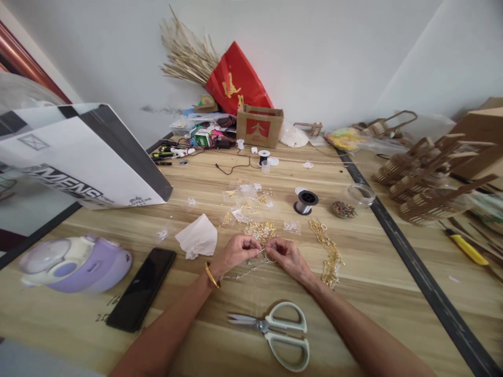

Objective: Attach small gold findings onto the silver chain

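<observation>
My left hand (239, 250), with a gold bracelet (212, 275) at its wrist, is closed in a pinch. My right hand (286, 255) pinches too, its fingertips almost touching the left ones. Between them is the end of a thin silver chain (247, 273), which trails on the table below my fingers; the tiny parts at the tips are hard to make out. Just beyond lies a pile of small gold and silver beads (259, 230). Gold chains (330, 259) lie right of my right hand. Scissors (271, 330) with pale handles rest between my forearms.
At left are a black phone (141, 289), a purple-and-cream device (78, 264), a tissue (197, 236) and a large white bag (78, 157). Beyond my hands stand a wire spool (306, 202), a bead-filled dish (343, 209) and a cardboard box (259, 127). Small woven baskets (420, 178) crowd the right.
</observation>
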A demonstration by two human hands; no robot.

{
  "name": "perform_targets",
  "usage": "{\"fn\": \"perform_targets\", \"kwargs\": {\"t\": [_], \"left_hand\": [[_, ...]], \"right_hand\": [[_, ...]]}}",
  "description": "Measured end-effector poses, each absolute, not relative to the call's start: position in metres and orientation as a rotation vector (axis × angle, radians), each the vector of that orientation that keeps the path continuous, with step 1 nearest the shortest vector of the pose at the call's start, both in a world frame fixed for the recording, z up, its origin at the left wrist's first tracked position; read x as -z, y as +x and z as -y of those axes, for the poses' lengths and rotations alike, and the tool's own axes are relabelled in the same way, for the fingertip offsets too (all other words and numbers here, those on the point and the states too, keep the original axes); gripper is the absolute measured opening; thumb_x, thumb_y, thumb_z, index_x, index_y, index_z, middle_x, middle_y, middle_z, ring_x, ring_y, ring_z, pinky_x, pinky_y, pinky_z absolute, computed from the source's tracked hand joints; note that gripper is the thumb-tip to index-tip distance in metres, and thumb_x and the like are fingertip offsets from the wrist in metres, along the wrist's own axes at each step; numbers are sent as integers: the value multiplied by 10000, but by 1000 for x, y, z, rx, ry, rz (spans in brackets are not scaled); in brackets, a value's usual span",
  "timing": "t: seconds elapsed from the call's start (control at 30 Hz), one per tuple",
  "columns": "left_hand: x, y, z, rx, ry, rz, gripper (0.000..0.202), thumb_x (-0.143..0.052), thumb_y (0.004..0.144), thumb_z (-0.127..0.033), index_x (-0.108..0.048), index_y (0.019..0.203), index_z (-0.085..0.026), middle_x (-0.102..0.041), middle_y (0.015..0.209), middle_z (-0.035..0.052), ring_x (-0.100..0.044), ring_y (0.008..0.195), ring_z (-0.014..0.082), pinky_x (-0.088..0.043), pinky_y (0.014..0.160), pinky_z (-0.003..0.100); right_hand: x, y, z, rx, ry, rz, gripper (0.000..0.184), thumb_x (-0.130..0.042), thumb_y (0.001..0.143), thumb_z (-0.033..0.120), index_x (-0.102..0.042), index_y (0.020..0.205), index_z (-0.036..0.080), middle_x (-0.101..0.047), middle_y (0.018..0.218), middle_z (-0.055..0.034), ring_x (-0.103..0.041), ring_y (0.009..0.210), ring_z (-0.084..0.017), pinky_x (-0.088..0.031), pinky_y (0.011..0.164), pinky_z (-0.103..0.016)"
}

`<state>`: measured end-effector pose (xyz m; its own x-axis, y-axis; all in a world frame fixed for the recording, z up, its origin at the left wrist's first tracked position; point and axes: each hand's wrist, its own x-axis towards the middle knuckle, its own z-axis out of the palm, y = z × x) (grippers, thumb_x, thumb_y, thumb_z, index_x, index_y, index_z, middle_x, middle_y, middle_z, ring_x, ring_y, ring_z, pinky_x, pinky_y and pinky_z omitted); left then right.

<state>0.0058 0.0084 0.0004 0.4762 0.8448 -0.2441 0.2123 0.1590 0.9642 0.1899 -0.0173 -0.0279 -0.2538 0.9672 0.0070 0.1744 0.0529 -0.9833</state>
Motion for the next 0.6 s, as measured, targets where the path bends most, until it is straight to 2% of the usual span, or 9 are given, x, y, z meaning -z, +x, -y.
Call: {"fn": "perform_targets", "kwargs": {"t": [0.33,0.6], "left_hand": [[7,-8,-20,-825,1201,-966,168,-662,677,-210,-642,819,-123,-647,643,4,-571,600,98,-416,589,207],[10,-5,-18,-763,1168,-938,167,-694,661,-231,-658,777,-115,-673,665,21,-589,619,107,-455,628,224]], "right_hand": [[26,190,18,-1289,-1186,1537,247,-579,790,382,-584,748,138,-450,583,32,-375,532,-90,-297,500,-219],[26,190,18,-1290,-1194,1541,263,-577,791,400,-586,749,141,-446,577,32,-366,525,-90,-291,488,-217]]}}
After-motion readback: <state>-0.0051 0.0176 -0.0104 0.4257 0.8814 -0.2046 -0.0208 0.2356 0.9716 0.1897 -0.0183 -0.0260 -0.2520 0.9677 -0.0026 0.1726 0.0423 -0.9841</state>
